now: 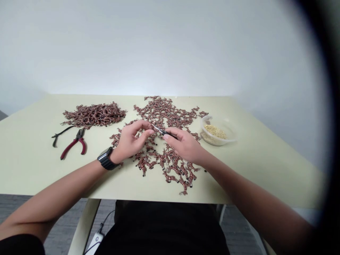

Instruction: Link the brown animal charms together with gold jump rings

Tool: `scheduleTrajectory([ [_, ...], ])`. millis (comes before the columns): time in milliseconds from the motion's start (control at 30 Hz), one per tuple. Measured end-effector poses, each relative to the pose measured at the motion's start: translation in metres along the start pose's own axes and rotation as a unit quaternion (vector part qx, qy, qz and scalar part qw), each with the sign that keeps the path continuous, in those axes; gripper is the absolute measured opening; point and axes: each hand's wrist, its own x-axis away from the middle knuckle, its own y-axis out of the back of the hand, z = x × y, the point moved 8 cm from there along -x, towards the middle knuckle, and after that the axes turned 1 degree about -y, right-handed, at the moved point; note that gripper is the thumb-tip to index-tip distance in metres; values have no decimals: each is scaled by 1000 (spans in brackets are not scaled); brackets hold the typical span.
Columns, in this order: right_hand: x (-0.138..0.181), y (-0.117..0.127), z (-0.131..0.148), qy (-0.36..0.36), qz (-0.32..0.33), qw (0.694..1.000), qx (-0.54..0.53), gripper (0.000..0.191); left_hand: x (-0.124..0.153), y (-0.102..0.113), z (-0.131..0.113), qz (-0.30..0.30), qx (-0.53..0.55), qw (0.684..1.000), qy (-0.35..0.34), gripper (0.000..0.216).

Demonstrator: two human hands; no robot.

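My left hand [135, 140], with a dark watch at its wrist, is closed in a pinch over the middle of the table. Between its fingertips is a small brown animal figurine, mostly hidden by the fingers. My right hand [184, 144] is wrapped round a small hand tool [161, 131] with a dark handle and a shiny metal tip. The tip points left and meets the left fingertips. Beneath and around both hands lie many loose brown animal figurines [176, 166], some with pale antler-like parts, spread in a wide patch.
A denser heap of brown figurines [95, 115] lies at the left. Before it are red-handled pliers [73, 145] and a black-handled tool [62, 132]. At the right, a clear plastic bowl [231, 141] holds small gold-coloured pieces [215, 131]. A white power strip [95, 242] sits below the table [265, 170].
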Motion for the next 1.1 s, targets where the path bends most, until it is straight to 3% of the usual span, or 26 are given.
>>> scheduleTrajectory([
  [100, 4, -16, -8, -99, 110, 972, -183, 37, -1, 5, -13, 11, -136, 977, -162, 24],
  [200, 6, -23, -10, -138, 157, 943, -258, 38, -1, 4, -13, 34, -181, 961, -206, 23],
  [267, 2, -17, -13, -119, 122, 961, -215, 39, -4, 6, -7, 19, -154, 977, -146, 22],
  [367, -4, 6, -9, -18, -10, 999, -24, 34, -5, 2, 8, 7, -15, 1000, 13, 26],
  [467, -3, 18, 4, 100, -110, 975, 168, 27, -3, -10, 16, 34, 135, 983, 116, 33],
  [633, -1, 19, 13, 172, -125, 940, 266, 32, -3, -18, 16, 72, 218, 963, 142, 35],
  [1100, -1, 20, 16, 170, -99, 939, 281, 33, -2, -21, 18, 81, 227, 959, 149, 33],
])
